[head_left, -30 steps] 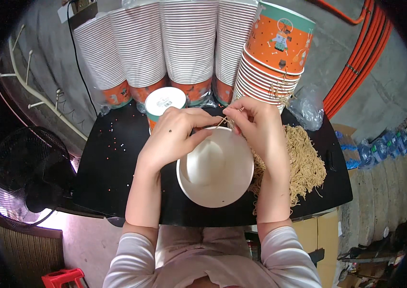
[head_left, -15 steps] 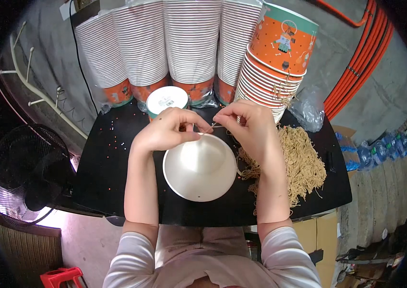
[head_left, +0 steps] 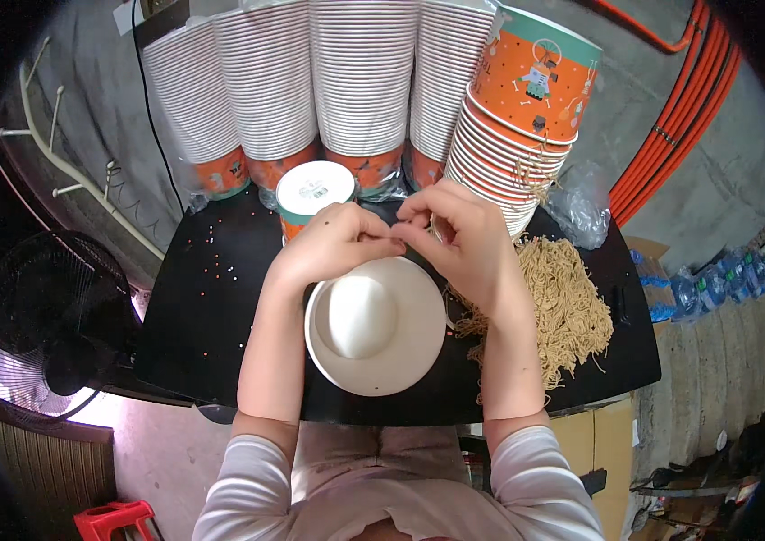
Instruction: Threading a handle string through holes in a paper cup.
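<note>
A white-lined paper bucket (head_left: 400, 356) stands on the black table in front of me, its open mouth facing up toward me. A small dark spot shows near its near rim. At the far rim my left hand (head_left: 343, 242) is closed, thumb and fingers pinched together. My right hand (head_left: 463, 236) meets it there, its fingertips pinched close to the left thumb. Between them they hold a thin string, now mostly hidden by the fingers. To the right, partly behind my right forearm, lies a heap of tan strings (head_left: 567, 311).
Behind my left hand, an orange bucket (head_left: 315, 187) sits upside down. Tall nested bucket stacks (head_left: 360, 81) in clear plastic line the back; an orange stack (head_left: 508, 162) leans at right. Crumpled plastic (head_left: 579, 207) lies beside it. A black fan (head_left: 53, 325) stands left.
Both hands have drawn closer together at the far rim, and the strand seen between them is now covered. The bucket has tipped slightly, showing more of its inside bottom.
</note>
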The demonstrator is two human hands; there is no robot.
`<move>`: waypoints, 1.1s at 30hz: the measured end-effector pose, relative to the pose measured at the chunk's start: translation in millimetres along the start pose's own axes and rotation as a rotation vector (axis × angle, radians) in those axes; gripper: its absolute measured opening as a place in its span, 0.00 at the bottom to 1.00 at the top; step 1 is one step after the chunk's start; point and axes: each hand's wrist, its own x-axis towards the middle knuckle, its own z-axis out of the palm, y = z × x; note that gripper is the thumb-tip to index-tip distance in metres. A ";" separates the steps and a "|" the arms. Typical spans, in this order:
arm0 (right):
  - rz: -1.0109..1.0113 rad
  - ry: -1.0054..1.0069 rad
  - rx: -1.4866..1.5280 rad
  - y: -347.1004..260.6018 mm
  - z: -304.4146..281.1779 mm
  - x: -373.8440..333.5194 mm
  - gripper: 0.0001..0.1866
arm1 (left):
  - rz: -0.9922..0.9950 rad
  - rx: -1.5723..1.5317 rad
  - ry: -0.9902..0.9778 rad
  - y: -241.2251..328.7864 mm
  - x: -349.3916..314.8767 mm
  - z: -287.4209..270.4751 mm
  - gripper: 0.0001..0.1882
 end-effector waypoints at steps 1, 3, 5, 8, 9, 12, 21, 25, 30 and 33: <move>-0.095 -0.025 -0.008 5.8 -3.0 0.0 0.07 | -0.017 -0.014 0.001 -0.9 -0.5 -1.8 0.11; -0.168 -0.087 -0.080 10.6 -10.7 -3.3 0.10 | -0.064 -0.097 -0.017 -5.9 0.6 -5.0 0.12; -0.125 -0.164 -0.196 12.0 -14.8 -8.9 0.12 | -0.113 -0.152 -0.031 -11.7 1.4 -7.3 0.13; -0.159 -0.105 -0.340 16.5 -6.4 -9.5 0.14 | -0.174 -0.193 -0.054 -17.5 1.2 -11.2 0.15; -0.169 -0.083 -0.340 18.3 -2.7 -8.3 0.15 | -0.187 -0.206 -0.068 -18.7 0.5 -13.4 0.15; -0.178 -0.047 -0.297 25.0 7.9 -2.7 0.16 | -0.195 -0.264 -0.119 -15.7 -0.2 -14.7 0.15; -0.150 -0.144 -0.066 42.5 22.8 5.8 0.08 | -0.143 -0.326 -0.190 -17.7 -8.0 -25.7 0.13; -0.088 -0.146 -0.027 42.9 24.5 8.4 0.05 | -0.107 -0.357 -0.187 -26.0 -9.3 -30.0 0.12; 0.147 -0.166 0.043 33.1 28.5 10.6 0.06 | -0.149 -0.604 -0.215 -22.5 -7.6 -31.4 0.11; 0.023 -0.071 0.013 41.0 38.2 10.0 0.06 | -0.104 -0.606 -0.214 -35.0 -5.0 -32.7 0.10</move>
